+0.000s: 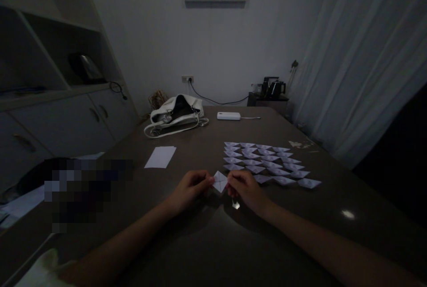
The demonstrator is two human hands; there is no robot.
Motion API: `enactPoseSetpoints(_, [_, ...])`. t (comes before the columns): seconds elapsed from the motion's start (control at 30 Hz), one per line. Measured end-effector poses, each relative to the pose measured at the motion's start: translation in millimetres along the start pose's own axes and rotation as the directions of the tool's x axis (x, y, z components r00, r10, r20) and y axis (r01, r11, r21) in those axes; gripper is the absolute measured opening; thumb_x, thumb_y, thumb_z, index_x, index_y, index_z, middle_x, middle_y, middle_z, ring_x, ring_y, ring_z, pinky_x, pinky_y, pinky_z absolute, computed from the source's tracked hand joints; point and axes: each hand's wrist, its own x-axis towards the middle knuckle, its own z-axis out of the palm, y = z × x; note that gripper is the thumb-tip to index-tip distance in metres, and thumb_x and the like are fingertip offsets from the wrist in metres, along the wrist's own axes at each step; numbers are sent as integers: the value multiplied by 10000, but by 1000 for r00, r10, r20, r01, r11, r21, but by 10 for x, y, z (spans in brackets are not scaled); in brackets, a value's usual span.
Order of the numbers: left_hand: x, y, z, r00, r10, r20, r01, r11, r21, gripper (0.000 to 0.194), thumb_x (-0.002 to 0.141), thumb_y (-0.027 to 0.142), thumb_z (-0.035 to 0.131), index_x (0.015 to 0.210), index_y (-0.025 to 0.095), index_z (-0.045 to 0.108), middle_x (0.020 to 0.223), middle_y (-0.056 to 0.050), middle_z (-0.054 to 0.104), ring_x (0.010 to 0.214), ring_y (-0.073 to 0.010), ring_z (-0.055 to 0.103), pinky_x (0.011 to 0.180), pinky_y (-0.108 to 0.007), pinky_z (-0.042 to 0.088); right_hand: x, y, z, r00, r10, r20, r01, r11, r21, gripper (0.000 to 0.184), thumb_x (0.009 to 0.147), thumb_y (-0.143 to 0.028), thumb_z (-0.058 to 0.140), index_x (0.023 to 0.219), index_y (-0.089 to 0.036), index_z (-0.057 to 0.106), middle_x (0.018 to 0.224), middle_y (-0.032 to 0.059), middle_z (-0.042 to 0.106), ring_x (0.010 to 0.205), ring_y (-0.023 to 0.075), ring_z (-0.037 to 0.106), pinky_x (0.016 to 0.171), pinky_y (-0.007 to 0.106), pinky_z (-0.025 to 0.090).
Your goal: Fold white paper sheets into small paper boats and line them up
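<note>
A small diamond of folded white paper [220, 182] is held up in front of me, creases crossing its middle. My left hand [193, 188] pinches its left corner between thumb and fingers. The right corner is gripped by my right hand [247, 190] in the same way. Just beyond and to the right of my right hand stand several rows of white paper boats [280, 181]. To the left, past my left hand, lies a stack of white paper sheets [160, 157].
The dark table [200, 251] stretches to the wall. A white handbag [178, 116] lies at its far left, and a white power bank [228, 116] with a short cable at the back. Paper scraps [298, 144] lie near the right edge. A blurred patch [86, 189] covers something at left.
</note>
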Motion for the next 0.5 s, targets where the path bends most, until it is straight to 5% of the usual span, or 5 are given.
enactPoseSetpoints(0.5, [0, 17, 3, 1000, -5, -17, 5, 1000, 0, 344, 823, 429, 546, 625, 153, 489, 554, 45, 458, 512, -90, 406, 481, -198, 296, -3, -14, -2, 1000, -3, 10, 3, 1000, -10, 268, 841, -279, 511, 599, -170, 552, 512, -10, 530, 445, 96, 484, 455, 213, 362])
